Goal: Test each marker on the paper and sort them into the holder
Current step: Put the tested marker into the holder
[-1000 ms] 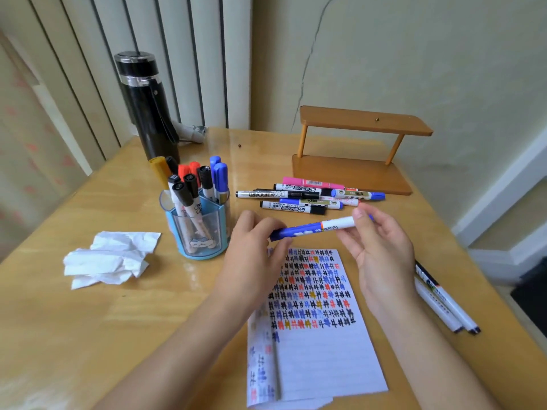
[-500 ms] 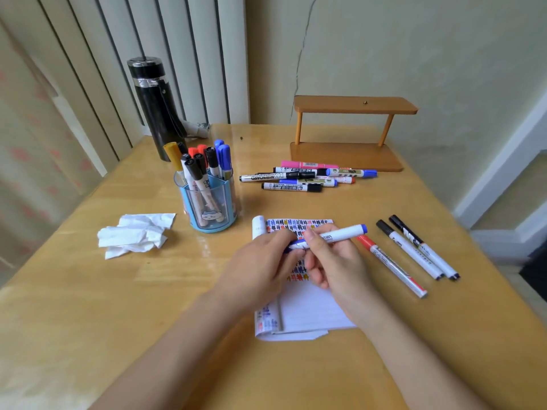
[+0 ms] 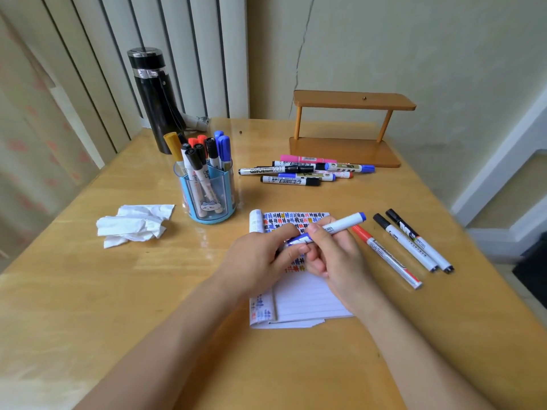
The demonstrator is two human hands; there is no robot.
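Observation:
Both hands hold one blue marker (image 3: 340, 225) over the lined paper (image 3: 307, 300), which is covered in coloured test marks. My right hand (image 3: 334, 255) grips its white barrel; my left hand (image 3: 260, 258) pinches the blue cap end. The blue clear holder (image 3: 207, 196) stands at the left with several markers upright in it. A pile of several markers (image 3: 305, 171) lies behind the paper. A red marker (image 3: 387, 257) and two black markers (image 3: 414, 241) lie to the right of the paper.
A crumpled white tissue (image 3: 133, 224) lies left of the holder. A black flask (image 3: 155, 99) stands at the back left, and a small wooden shelf (image 3: 346, 134) at the back by the wall. The wooden table (image 3: 88, 321) ends at the right, near the black markers.
The view has pulled back and tilted. Both hands have lowered the blue marker from above the paper down close to it, and the hands have come closer together on it.

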